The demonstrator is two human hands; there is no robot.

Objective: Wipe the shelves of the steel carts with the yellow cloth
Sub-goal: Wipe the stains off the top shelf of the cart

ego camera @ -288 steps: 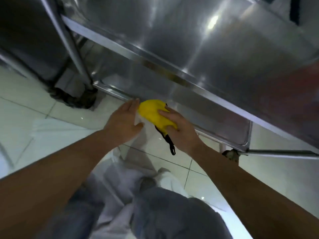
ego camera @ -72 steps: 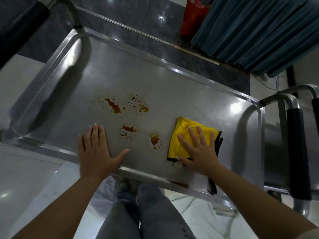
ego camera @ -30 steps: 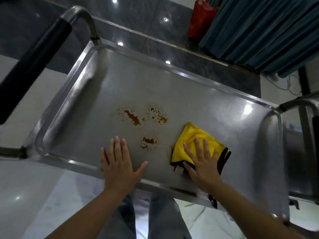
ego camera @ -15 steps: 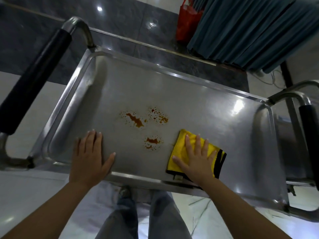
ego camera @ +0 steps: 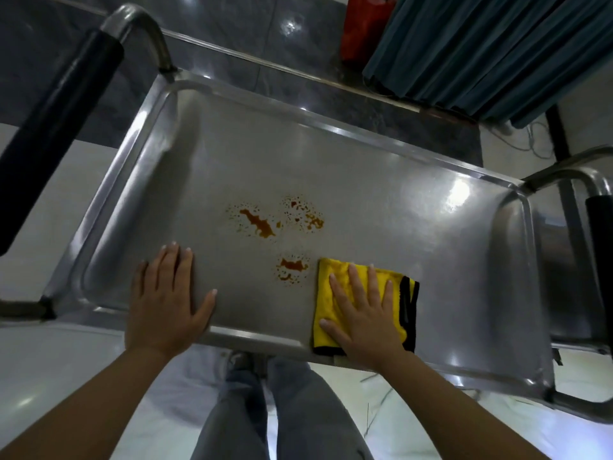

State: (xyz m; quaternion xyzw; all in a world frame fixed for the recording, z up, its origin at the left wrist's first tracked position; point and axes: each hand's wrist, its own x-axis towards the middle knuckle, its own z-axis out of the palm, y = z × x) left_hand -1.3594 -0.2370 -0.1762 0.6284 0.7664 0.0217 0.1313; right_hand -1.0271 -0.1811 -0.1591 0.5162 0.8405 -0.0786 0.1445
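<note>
The fingers (ego camera: 371,287) of the right hand (ego camera: 363,322) are spread flat and pressed on the yellow cloth (ego camera: 326,293), lower centre-right of the frame, at the near rim of the top shelf (ego camera: 381,200). The nearest brown stain (ego camera: 292,267) lies just left of the cloth's edge; two further stains (ego camera: 275,219) are noted above-left. The left hand (ego camera: 166,300) is laid flat, fingers straight, lower left. A leftward sweep is judged next.

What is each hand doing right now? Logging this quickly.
Left hand: open, flat on the shelf, holding nothing.
Right hand: open, pressing the cloth.
</note>
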